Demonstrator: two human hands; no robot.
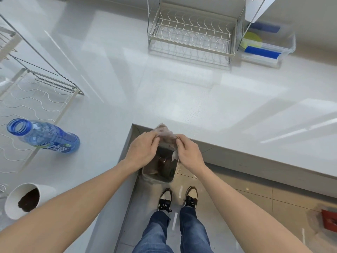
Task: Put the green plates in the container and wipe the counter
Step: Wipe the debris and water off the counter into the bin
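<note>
My left hand (141,149) and my right hand (188,152) both pinch a crumpled, soiled paper towel (166,136) at the inner corner of the white counter (164,84). The towel hangs over a small bin (159,169) on the floor, which holds dark waste. At the back right, green plates (251,40) lie in a clear plastic container (284,50) with blue clips.
A wire dish rack (189,31) stands at the back. Another wire rack (31,99) is on the left, with an open blue water bottle (43,136) and a white cup of dark grounds (27,199) near it. A red object (329,220) sits on the floor.
</note>
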